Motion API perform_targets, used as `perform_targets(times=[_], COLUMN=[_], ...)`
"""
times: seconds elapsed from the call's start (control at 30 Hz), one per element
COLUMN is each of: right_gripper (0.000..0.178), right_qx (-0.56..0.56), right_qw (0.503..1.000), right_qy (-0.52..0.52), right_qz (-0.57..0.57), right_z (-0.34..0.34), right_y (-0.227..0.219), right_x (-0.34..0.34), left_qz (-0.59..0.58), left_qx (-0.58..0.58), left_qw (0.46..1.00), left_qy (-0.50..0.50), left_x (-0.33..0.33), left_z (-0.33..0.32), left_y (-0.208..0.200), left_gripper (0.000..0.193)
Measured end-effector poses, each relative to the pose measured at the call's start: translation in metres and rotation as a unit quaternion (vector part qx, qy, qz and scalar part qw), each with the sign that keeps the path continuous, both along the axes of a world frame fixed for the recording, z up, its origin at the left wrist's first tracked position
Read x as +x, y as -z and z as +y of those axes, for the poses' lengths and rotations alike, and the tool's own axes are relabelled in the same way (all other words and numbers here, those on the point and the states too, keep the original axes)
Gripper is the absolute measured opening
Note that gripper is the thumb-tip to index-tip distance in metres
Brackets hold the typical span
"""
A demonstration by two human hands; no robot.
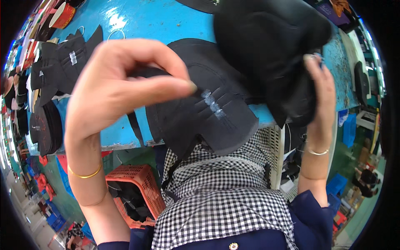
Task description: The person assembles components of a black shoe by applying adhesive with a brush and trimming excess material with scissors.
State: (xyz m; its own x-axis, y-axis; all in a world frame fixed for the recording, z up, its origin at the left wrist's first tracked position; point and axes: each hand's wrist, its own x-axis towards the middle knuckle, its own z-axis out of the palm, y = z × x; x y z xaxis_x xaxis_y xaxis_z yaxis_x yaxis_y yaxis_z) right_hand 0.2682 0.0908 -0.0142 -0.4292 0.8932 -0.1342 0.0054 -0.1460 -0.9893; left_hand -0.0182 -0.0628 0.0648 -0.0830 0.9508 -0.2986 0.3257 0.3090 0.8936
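Note:
My left hand (125, 85) is raised over the table, thumb and forefinger pinched together. Whether something small sits between the fingertips I cannot make out. Behind them lies a flat black cut panel (235, 125) with slits and a shiny whitish patch, its near end hanging past the table edge against my checked apron. At the right, my right hand (323, 91) has its fingers against the side of a larger soft black piece (266, 37), gripping it above the table. Motion blurs this piece, and it covers part of the panel.
Similar black pieces (62, 62) lie on the blue table (154, 21) at the left, above a black stack (46, 129). A red and yellow tub (62, 16) stands at the far left. Below the table edge, an orange basket (141, 183) holds black scraps. Crates stand at the right.

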Motion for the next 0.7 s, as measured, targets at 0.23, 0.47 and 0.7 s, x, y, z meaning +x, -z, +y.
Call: perform_targets(times=[0.23, 0.47, 0.7], right_gripper=[0.028, 0.022, 0.017], right_qx=[0.05, 0.085, 0.424], right_qw=[0.989, 0.993, 0.793], right_qy=[0.073, -0.028, -0.431], right_qz=[-0.122, -0.081, -0.08], right_z=[0.07, 0.027, -0.004], right_y=[0.039, 0.015, 0.009], right_x=[0.131, 0.074, -0.03], left_qz=[0.045, 0.114, 0.307], left_qx=[-0.027, -0.023, 0.072], left_qw=[0.982, 0.978, 0.934], left_qy=[0.179, 0.172, 0.168], left_x=[0.022, 0.034, 0.035], left_z=[0.013, 0.019, 0.013], left_y=[0.042, 0.057, 0.054], left_gripper=[0.009, 0.012, 0.019])
